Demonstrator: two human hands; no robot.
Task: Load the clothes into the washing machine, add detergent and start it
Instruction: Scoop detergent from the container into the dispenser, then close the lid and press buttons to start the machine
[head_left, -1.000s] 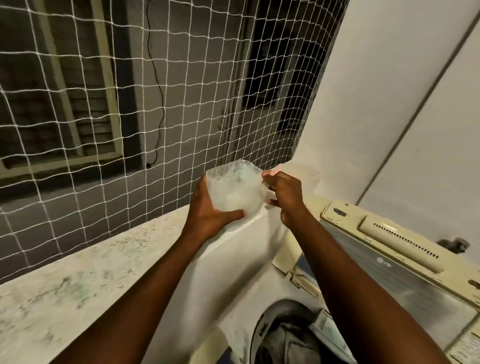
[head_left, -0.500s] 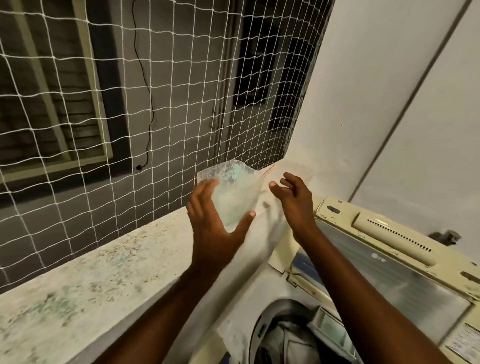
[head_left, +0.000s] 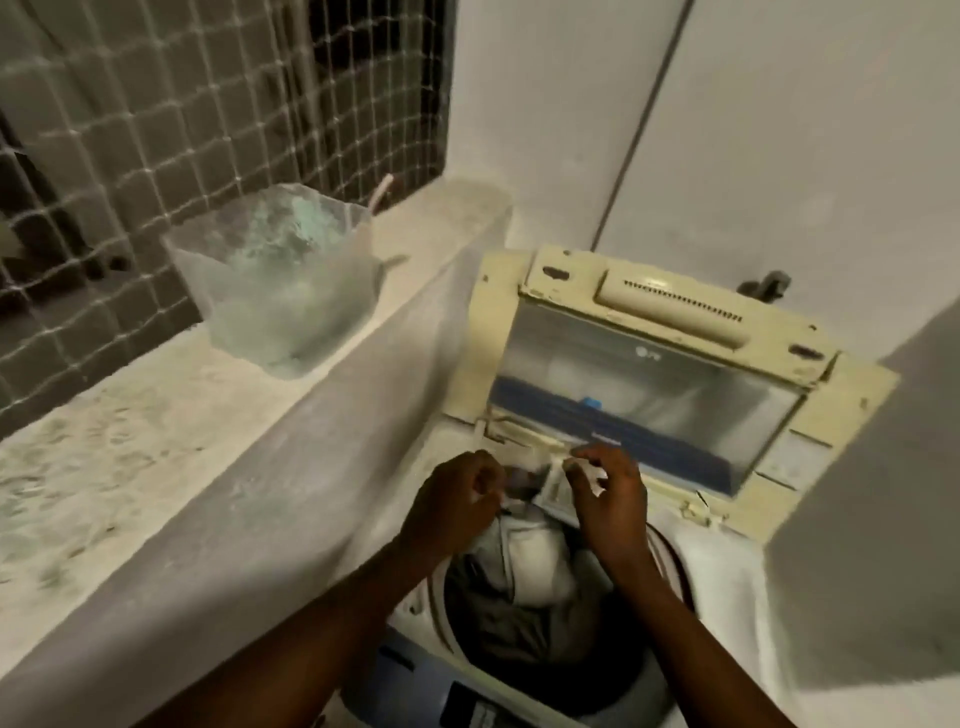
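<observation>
Both hands over the open washing machine (head_left: 737, 587), lid (head_left: 654, 384) swung up at 1 o'clock. Left hand (head_left: 457, 501) clenched in a loose fist at the drum's back rim; can't tell if anything's inside that grip. Right hand (head_left: 610, 493), just beside it at 3 o'clock, pinches a small white scrap (head_left: 595, 475) betw. thumb and fingertips; too blurred to say what it is. Clothes (head_left: 524, 587), grey and white, piled in the drum below the wrists. Detergent tub (head_left: 283, 275), clear plastic w/ pale powder, stands upright on the ledge (head_left: 130, 447) at 10 o'clock, well apart from both hands. Netting (head_left: 156, 130) behind it.
</observation>
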